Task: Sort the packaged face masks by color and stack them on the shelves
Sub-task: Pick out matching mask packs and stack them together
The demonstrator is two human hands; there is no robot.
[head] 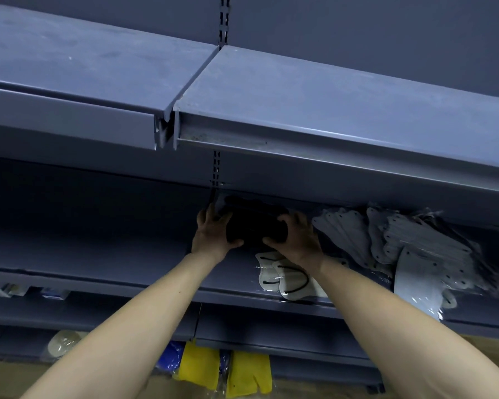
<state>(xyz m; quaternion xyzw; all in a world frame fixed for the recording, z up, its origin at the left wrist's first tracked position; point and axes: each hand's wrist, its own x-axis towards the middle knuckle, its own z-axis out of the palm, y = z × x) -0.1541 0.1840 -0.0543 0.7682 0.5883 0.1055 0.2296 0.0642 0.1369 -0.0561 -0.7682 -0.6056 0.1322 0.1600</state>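
At frame centre I see a stack of black masks [255, 226] on the middle shelf [104, 254], gripped from both sides: left hand [212, 233] curled round its left edge, right hand [296, 239] round its right. Grey-white masks [386, 243] lie heaped just right; two pale masks [283, 279] lie at the shelf's front edge.

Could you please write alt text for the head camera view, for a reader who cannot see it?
Both hands, left hand and right hand, grip a stack of black packaged masks on a blue-grey shelf. Pale packaged masks lie piled to the right, with yellow packages on a lower level.
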